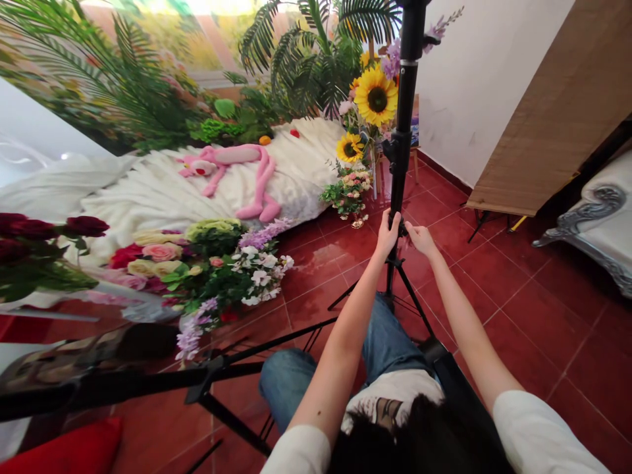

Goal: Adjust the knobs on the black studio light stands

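Note:
A black light stand [399, 164] rises upright in front of me, its legs spread on the floor. My left hand [388, 234] is wrapped round its pole low down, just above the legs. On the right side of the pole, my right hand [419, 239] has its fingers closed at a small black knob [403, 229]. That knob is partly hidden by the fingers. Higher up, other clamp knobs [392, 150] stick out from the pole.
A second black stand [212, 378] crosses the lower left. White fur cloth [148, 191] holds a pink plush toy [264, 178]. Flowers [257, 270] stand at left, sunflowers [376, 99] behind the pole. A brown panel [538, 118] and silver-trimmed sofa [602, 204] are at right.

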`<state>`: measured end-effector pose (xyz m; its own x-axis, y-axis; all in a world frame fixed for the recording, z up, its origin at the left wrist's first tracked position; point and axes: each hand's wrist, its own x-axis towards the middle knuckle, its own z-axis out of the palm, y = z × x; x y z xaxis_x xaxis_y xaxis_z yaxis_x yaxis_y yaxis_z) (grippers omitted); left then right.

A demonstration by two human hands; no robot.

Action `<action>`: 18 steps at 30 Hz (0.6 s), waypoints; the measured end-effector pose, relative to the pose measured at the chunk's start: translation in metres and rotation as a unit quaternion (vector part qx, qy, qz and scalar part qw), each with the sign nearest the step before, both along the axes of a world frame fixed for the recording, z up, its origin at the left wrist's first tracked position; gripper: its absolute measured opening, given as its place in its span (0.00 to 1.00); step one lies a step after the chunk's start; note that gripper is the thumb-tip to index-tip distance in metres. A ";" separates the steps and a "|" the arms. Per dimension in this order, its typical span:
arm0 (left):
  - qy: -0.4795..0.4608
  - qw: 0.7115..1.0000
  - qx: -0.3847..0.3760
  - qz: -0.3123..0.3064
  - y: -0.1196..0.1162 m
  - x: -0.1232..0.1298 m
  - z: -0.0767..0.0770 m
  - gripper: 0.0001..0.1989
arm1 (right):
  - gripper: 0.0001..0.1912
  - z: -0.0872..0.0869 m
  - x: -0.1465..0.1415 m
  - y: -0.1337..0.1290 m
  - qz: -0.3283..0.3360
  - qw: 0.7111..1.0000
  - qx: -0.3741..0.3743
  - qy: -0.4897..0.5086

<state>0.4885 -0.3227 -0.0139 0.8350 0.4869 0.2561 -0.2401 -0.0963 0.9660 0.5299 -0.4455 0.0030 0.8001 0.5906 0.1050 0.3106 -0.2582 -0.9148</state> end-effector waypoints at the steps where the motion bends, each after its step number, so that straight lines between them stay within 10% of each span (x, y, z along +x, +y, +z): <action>1: 0.001 1.000 0.004 0.003 0.000 0.000 0.000 0.25 | 0.41 0.000 0.000 0.000 -0.004 1.000 0.000 0.002; 18: -0.028 0.999 0.040 -0.009 0.005 -0.008 -0.019 0.27 | 0.40 0.004 -0.003 0.005 -0.005 0.993 0.067 0.100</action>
<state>0.4803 -0.3177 -0.0331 0.8262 0.4484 0.3412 -0.2968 -0.1684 0.9400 0.5266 -0.4403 0.0068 0.8192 0.5732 0.0215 0.1181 -0.1319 -0.9842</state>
